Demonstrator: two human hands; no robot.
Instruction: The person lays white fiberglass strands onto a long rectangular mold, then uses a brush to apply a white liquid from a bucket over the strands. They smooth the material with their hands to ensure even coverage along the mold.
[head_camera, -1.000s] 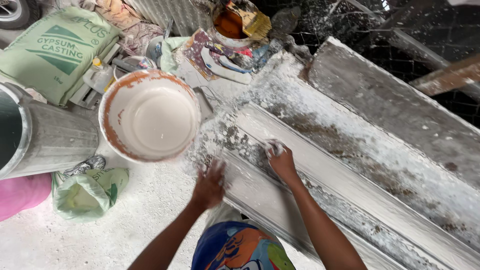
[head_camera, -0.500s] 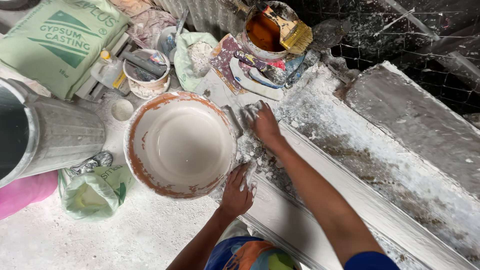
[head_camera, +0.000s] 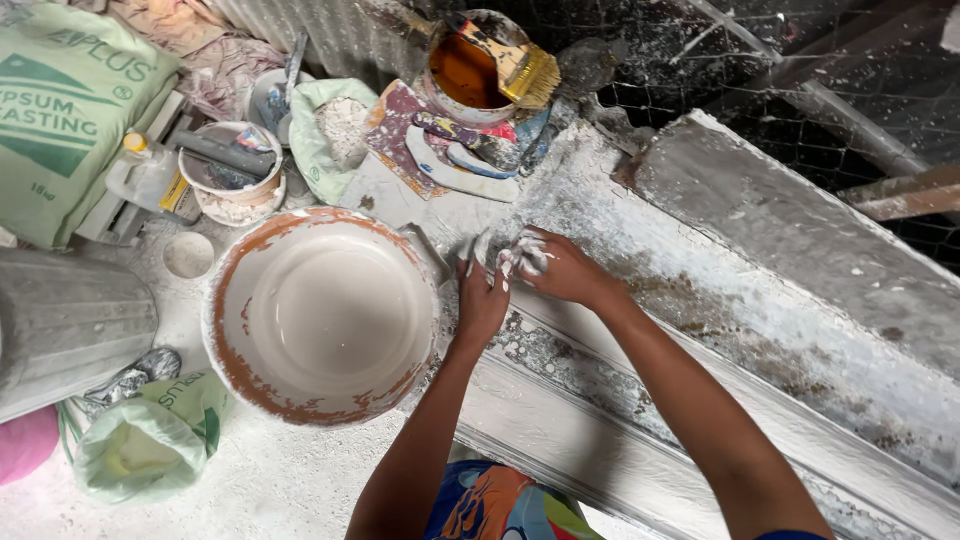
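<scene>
Head view, looking down: both forearms reach up from the bottom edge. The left hand lies palm-down, fingers loosely spread, on the near end of a long plaster moulding. The right hand is just beside it, fingers curled together and coated in wet white plaster. The moulding runs diagonally — upper left to lower right — white, ridged, speckled. A bowl of pale plaster mix sits left.

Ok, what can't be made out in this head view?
- Left hand: palm faces down on the plaster moulding; anything under it is hidden.
- Right hand: fingers coated in white plaster, grip unclear.
- Basin: depth of the white mix unreadable.
- Grey cylinder: cut off by the left edge.
</scene>
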